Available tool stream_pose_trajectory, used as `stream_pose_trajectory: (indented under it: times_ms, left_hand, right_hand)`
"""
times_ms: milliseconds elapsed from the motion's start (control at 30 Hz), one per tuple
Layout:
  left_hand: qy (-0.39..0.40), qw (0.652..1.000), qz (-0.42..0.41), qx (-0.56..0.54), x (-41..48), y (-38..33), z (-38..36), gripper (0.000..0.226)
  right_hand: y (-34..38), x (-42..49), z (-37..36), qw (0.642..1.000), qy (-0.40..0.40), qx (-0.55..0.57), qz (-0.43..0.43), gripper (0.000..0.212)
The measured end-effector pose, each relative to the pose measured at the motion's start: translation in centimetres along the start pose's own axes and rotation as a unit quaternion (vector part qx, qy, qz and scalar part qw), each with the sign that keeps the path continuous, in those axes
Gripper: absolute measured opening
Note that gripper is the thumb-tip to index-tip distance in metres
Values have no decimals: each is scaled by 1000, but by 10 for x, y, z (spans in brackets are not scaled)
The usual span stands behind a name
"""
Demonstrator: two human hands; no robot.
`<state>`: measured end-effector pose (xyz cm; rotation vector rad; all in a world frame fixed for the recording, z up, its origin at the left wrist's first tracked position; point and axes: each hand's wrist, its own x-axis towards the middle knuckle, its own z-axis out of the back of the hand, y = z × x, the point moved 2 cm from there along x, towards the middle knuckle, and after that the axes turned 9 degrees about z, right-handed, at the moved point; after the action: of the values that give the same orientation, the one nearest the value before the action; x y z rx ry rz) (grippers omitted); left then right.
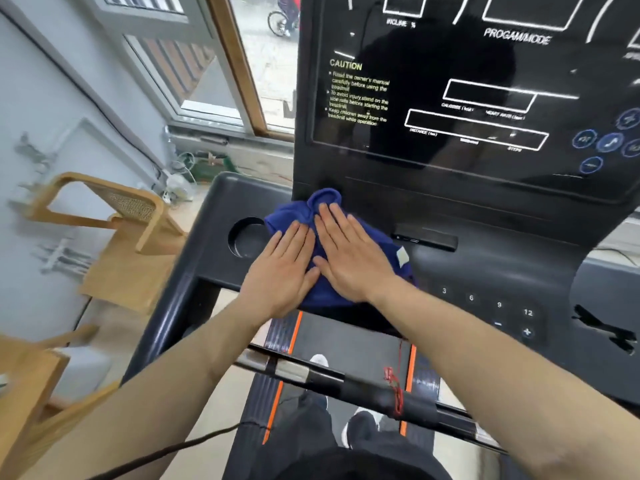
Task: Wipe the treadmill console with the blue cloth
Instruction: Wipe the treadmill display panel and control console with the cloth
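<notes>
Both hands lie flat, fingers spread and palms down, pressing the blue cloth [367, 233] onto the lower deck of the treadmill console [485, 258]; neither pinches it. The left hand [282, 268] covers the cloth's edge at 8 o'clock, the right hand [349, 254] its middle, thumbs nearly touching. The cloth is bunched, with a fold poking out at 12 o'clock just under the screen [467, 98] and a small white tag [402, 257] at 3 o'clock. A round cup holder [244, 237] sits just beside the cloth at 9 o'clock. At 4 o'clock run keys marked 3, 6, 9, 12 [485, 301]. A wooden chair [114, 216] stands well apart at 9 o'clock.
</notes>
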<state>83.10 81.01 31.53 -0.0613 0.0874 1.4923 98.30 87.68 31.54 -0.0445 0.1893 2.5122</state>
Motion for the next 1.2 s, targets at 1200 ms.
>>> stream_pose_trajectory:
  times_ms: [1200]
  left_hand:
    - [3, 999, 13, -32, -38, 4, -16, 70]
  right_hand:
    - [18, -5, -3, 997, 29, 19, 71, 72]
